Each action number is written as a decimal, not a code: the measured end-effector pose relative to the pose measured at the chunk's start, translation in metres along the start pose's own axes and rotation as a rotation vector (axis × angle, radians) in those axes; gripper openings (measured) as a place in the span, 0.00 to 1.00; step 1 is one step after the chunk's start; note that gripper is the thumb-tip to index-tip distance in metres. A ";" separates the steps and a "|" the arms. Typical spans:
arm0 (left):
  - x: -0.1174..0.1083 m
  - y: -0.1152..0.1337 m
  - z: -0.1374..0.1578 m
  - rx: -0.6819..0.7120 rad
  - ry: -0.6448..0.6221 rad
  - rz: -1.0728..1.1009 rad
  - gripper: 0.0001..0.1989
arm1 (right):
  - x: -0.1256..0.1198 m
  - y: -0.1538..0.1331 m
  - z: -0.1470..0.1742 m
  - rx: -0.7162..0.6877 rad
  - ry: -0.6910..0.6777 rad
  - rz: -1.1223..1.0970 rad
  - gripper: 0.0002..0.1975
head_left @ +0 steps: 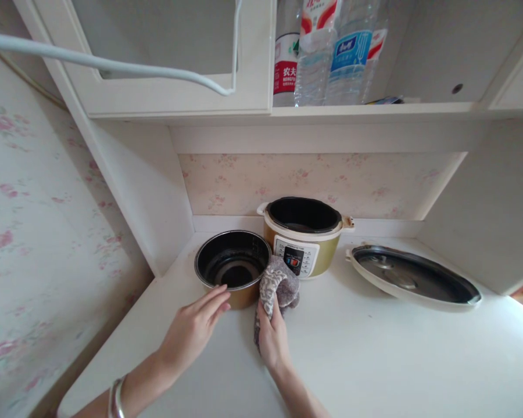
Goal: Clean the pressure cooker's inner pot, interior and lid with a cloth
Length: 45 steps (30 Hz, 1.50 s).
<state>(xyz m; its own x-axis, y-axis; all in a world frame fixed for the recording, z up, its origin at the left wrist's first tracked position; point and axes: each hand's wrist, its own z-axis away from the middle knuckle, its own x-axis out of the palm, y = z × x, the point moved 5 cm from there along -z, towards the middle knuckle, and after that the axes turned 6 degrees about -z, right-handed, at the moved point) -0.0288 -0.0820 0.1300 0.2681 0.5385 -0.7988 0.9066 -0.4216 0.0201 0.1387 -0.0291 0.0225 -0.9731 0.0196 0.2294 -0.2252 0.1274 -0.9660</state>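
A black-lined inner pot (235,255) with a gold outside sits on the white counter. My left hand (196,322) is at its near side, fingers stretched out and close together, the tips at the rim; whether they press on it I cannot tell. My right hand (273,339) grips a grey-brown patterned cloth (281,281) against or beside the pot's right side. Behind the cloth stands the gold and white electric cooker (325,258), its top uncovered and its control panel facing me. The detached lid (412,278) lies inside-up to the right.
The white counter (375,360) runs beneath everything, with a floral wall at the left. Overhead, an open cupboard shelf (418,110) holds several plastic bottles (351,55). A white cable or rod (126,68) crosses the upper left.
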 end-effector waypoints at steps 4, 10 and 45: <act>-0.006 -0.009 -0.007 0.069 -0.064 0.122 0.17 | -0.002 -0.002 -0.001 -0.003 0.005 -0.007 0.30; -0.017 -0.120 -0.021 -0.209 -0.107 0.002 0.21 | -0.002 0.001 0.000 0.046 -0.001 0.021 0.33; 0.007 -0.035 0.010 -0.143 0.058 -0.203 0.16 | -0.006 -0.007 -0.006 0.013 0.060 -0.017 0.32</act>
<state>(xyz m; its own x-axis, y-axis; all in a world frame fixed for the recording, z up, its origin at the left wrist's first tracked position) -0.0623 -0.0709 0.1173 0.0899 0.6442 -0.7595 0.9796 -0.1949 -0.0493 0.1464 -0.0236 0.0282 -0.9646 0.0767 0.2524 -0.2429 0.1152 -0.9632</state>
